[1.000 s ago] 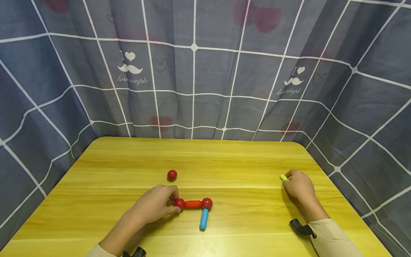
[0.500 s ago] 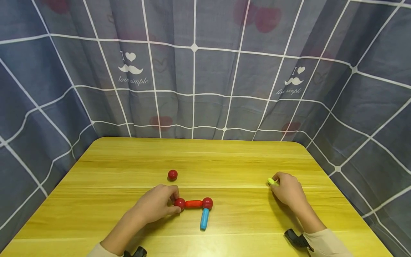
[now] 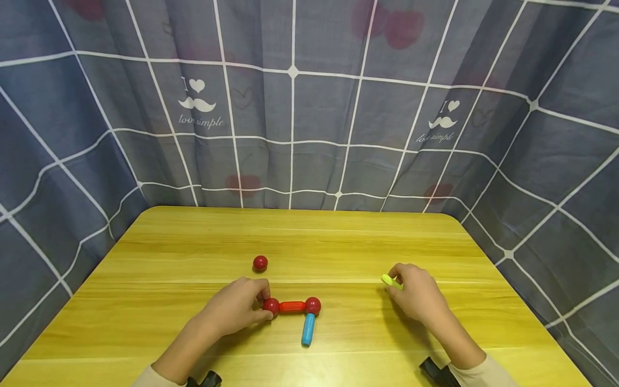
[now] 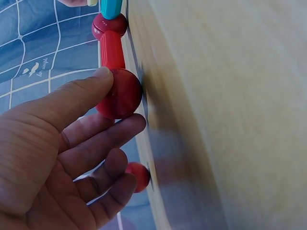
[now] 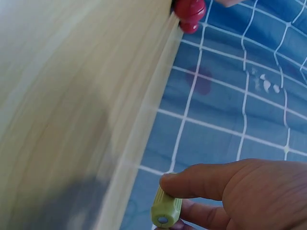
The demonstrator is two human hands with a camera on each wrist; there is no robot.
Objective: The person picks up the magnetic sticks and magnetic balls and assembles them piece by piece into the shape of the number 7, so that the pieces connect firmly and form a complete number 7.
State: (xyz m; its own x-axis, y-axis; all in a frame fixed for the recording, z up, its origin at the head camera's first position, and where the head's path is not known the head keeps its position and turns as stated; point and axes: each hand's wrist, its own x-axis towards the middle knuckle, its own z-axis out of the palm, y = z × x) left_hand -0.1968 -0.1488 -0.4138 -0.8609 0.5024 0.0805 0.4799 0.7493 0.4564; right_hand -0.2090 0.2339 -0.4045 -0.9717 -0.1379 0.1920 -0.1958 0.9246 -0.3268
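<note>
On the table, my left hand (image 3: pixel 237 307) pinches a dark red ball (image 4: pixel 121 94) between thumb and fingers. From that ball a red ribbed rod (image 3: pixel 292 307) runs right to a second red ball (image 3: pixel 312 306). A blue rod (image 3: pixel 308 329) sticks out from this second ball toward the table's front. My right hand (image 3: pixel 418 293) pinches a yellow-green rod (image 3: pixel 391 281) over the table, to the right of the joined pieces. In the right wrist view a small silvery disc shows in the end of the yellow-green rod (image 5: pixel 166 206).
A loose red ball (image 3: pixel 260 263) lies on the wooden table (image 3: pixel 338 242) behind my left hand. A grey-blue checked curtain (image 3: pixel 319 123) hangs along the table's back and sides. Black straps (image 3: pixel 437 372) sit at both wrists.
My right hand has moved left across the table with the yellow-green rod, closer to the joined pieces. The left hand and its ball have stayed nearly still.
</note>
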